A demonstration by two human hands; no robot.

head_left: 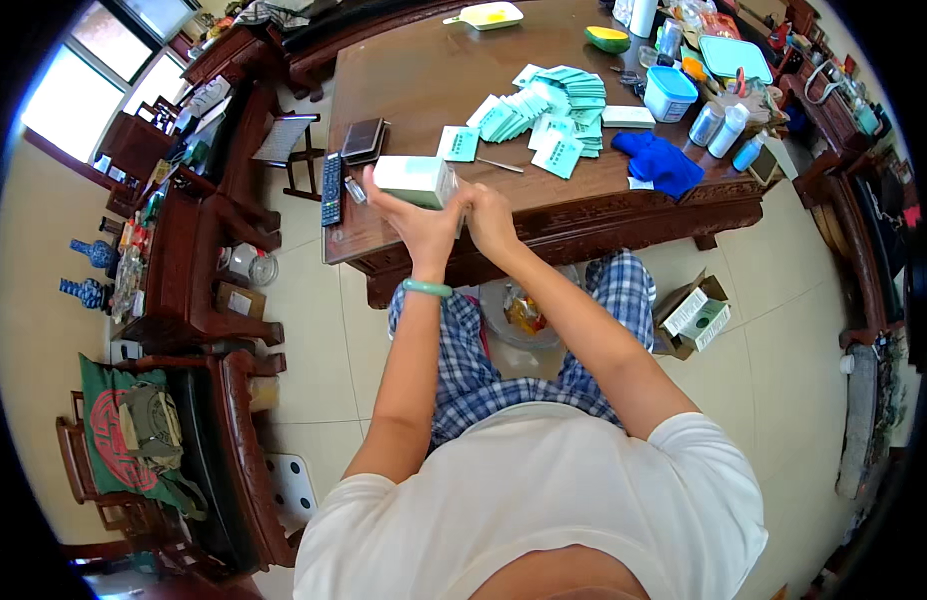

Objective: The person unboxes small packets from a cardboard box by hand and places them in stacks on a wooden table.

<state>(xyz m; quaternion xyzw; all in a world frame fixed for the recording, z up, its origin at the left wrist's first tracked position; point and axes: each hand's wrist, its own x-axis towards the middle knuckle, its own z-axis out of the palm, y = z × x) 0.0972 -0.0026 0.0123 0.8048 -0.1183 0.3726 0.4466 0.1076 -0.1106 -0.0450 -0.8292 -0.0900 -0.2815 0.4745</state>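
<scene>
A white box with pale green sides (412, 178) is held up over the table's near left part. My left hand (426, 230) grips it from below, the thumb along its left end. My right hand (492, 220) is closed at the box's right end, its fingertips partly hidden there. Just beyond the box lies a loose heap of flat mint-green packets (554, 105). One packet (458, 143) lies apart on the heap's left. A thin pen-like stick (501, 165) rests between the heap and my right hand.
On the dark wooden table (404, 80) are a remote (332, 190), a dark wallet (365, 140), a blue cloth (660, 162), a blue-lidded tub (671, 95) and several cans and bottles. A cardboard carton (690, 318) holding similar boxes stands on the floor at right.
</scene>
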